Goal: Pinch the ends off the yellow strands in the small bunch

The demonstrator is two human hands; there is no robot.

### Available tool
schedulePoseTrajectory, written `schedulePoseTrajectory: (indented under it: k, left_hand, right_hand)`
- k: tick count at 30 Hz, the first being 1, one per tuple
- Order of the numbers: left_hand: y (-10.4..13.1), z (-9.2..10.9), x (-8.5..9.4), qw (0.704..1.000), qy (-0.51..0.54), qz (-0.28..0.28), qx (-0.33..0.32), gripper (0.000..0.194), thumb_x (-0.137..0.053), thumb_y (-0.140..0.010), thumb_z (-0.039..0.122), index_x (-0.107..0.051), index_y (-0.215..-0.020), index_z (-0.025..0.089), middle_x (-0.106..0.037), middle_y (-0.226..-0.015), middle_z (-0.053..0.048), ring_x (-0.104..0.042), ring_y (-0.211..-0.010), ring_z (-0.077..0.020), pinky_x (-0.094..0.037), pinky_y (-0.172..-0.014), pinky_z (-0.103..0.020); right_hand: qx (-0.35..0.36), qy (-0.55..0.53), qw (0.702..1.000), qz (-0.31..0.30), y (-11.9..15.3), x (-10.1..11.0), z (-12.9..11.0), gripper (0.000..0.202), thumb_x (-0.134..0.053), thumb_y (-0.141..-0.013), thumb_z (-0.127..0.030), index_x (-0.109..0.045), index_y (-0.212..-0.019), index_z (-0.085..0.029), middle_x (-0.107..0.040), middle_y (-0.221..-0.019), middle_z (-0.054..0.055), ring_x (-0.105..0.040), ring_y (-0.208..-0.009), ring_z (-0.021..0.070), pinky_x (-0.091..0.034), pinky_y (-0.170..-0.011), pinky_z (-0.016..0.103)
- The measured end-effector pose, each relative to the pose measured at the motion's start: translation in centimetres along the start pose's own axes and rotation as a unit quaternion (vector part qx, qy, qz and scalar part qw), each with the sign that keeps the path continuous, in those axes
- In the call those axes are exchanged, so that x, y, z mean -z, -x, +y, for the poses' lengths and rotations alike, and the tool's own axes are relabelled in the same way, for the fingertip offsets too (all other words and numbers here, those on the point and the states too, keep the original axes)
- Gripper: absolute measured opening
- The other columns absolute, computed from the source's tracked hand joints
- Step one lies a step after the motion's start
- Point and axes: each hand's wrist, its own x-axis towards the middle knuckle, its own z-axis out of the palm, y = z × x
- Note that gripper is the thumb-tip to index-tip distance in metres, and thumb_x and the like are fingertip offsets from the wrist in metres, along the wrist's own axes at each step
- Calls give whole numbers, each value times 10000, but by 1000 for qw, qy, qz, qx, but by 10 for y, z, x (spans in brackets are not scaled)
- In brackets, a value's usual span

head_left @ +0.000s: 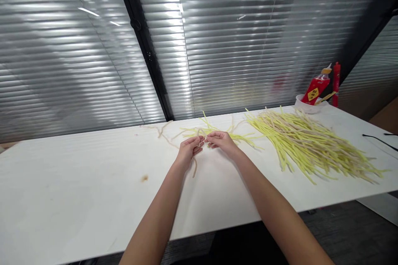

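Both hands meet over the middle of the white table. My left hand (189,149) is closed in a pinch on a beige fuzzy stem (195,167), whose tail hangs below the fingers toward me. My right hand (220,140) is closed too, its fingertips at the looped upper part of the same stem, nearly touching the left fingertips. Just behind the hands lie loose yellow stems (245,137) and some beige ones. A few bent beige stems (161,129) rest to the left near the table's back edge.
A large pile of yellow and beige stems (304,143) covers the table's right part. Behind it a white bowl (306,106) holds a red bottle (315,89), beside a red tube (336,83). Black cables (379,141) lie at the right edge. Blinds (226,49) stand behind the table (93,186).
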Motion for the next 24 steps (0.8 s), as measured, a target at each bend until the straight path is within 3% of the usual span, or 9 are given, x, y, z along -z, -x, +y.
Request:
schedulePoseTrajectory:
  k: [5, 11, 20, 24]
  left_hand:
    - [0, -1, 0, 1000, 9, -27, 7, 399, -769, -613, 412, -684, -891, 139, -626, -721, -28, -575, -635, -98, -486, -750, -281]
    - [1, -2, -2, 999, 23, -43, 15, 372, -763, -627, 405, -676, -884, 150, -573, -674, 15, -470, -517, -36, -488, -728, -252]
    - [1, -5, -2, 998, 0, -60, 15, 413, -729, -661, 441, -686, -960, 160, -581, -688, 2, -497, -571, -54, -485, -740, -251]
    - [1, -5, -2, 997, 3, -72, 17, 420, -731, -665, 429, -683, -971, 146, -610, -708, -15, -530, -581, -66, -495, -745, -264]
  right_hand:
    - [20, 46, 999, -8, -2, -5, 7, 256, -718, -651, -401, -697, -789, -186, -680, -776, 12, -582, -649, 104, -429, -592, 219]
    - [56, 31, 998, -5, -5, -9, 13, 241, -720, -645, -366, -704, -777, -165, -674, -720, 10, -545, -601, 98, -419, -607, 232]
    - [99, 78, 992, -4, -6, -10, 20, 190, -676, -686, -361, -714, -749, -186, -696, -745, 28, -594, -665, 146, -433, -654, 264]
    - [103, 101, 989, 39, -7, -10, 21, 203, -704, -647, -363, -691, -752, -189, -644, -674, 0, -512, -552, 116, -384, -553, 241]
